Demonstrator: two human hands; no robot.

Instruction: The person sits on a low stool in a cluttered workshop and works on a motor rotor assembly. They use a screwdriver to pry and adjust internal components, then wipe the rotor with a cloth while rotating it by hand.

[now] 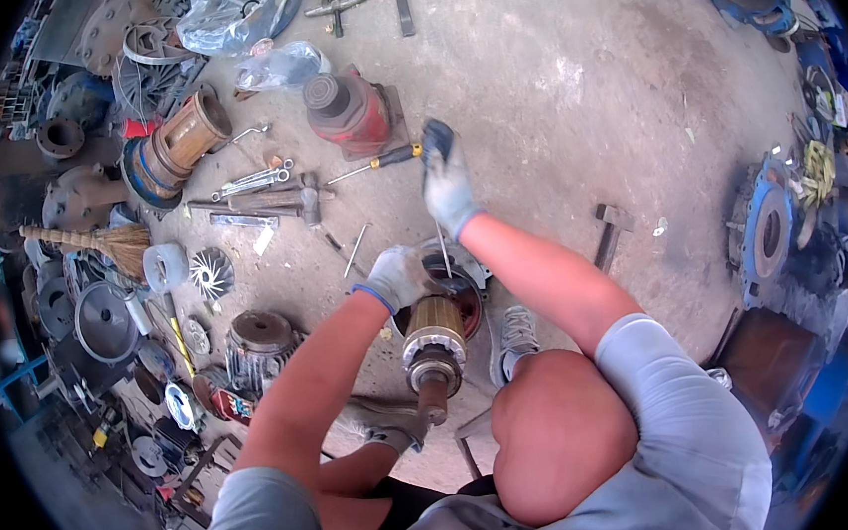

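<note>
A motor rotor (433,326) with a copper-coloured core stands in front of me, its shaft (433,400) pointing toward me. Its far end sits at a round dark red housing (470,306). My left hand (403,275), in a light work glove with a blue cuff, is closed against the far left end of the rotor, its fingertips partly hidden. Farther off, my gloved right hand (448,181) is raised and closed around a thin metal rod (445,251) that points down at the housing. A black and yellow screwdriver (388,159) lies beside that hand.
Spanners (253,180), hammers (308,202) and a red jack-like tool (345,115) lie beyond my left hand. A finned motor body (260,346) stands left of the rotor. Another hammer (611,233) lies to the right. Machine parts and a broom (113,242) line the left side.
</note>
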